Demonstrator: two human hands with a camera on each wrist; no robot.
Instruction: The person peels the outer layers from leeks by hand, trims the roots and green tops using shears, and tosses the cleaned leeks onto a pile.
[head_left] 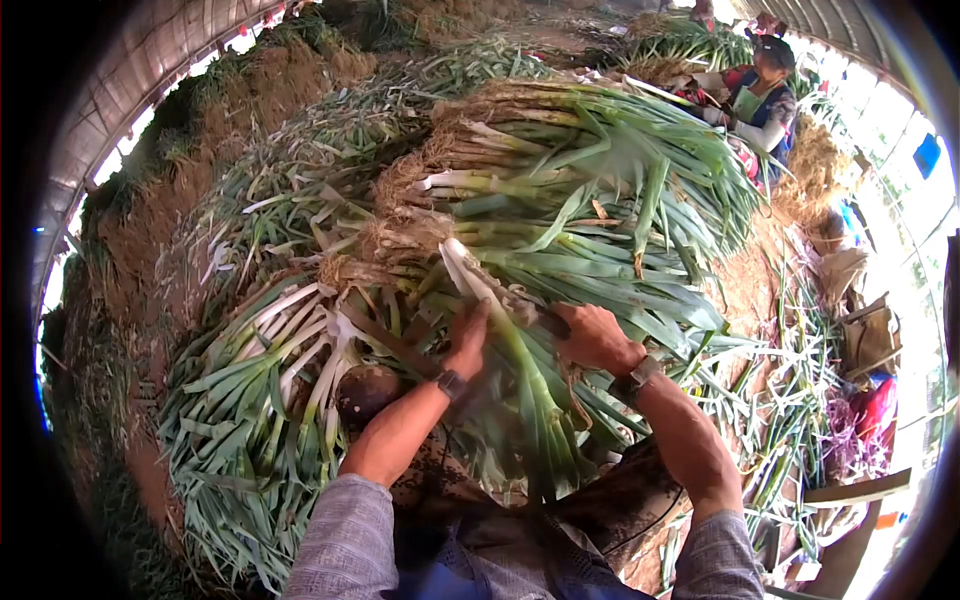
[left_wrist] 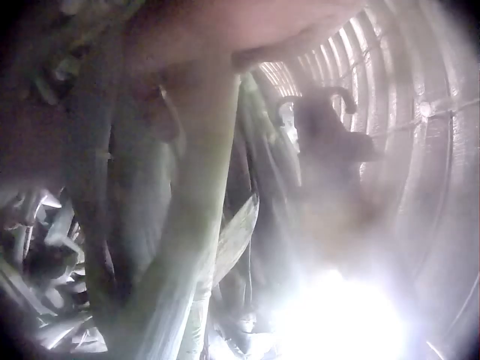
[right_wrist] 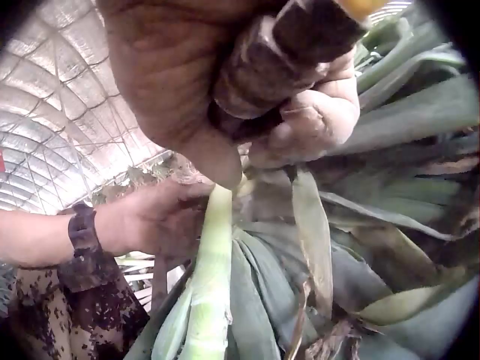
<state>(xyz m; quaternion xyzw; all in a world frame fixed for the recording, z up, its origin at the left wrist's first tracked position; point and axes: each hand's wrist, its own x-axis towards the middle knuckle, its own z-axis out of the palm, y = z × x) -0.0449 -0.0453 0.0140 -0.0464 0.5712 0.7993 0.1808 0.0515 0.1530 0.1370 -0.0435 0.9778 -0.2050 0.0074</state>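
Observation:
A leek with a white base lies slanted in front of the person, its green leaves spreading down toward the lap. The left hand holds its stalk from the left side; in the left wrist view the pale stalk runs down from under the hand. Curled around the dark wrapped handle of a tool is the right hand. Its thumb and fingertip sit right at the leek stalk in the right wrist view. The tool's working end is mostly hidden.
A large heap of leeks, roots to the left, lies ahead. Trimmed leeks are piled at the left, and loose leaves litter the right. Another person sits at the far right. A curved tunnel roof arches overhead.

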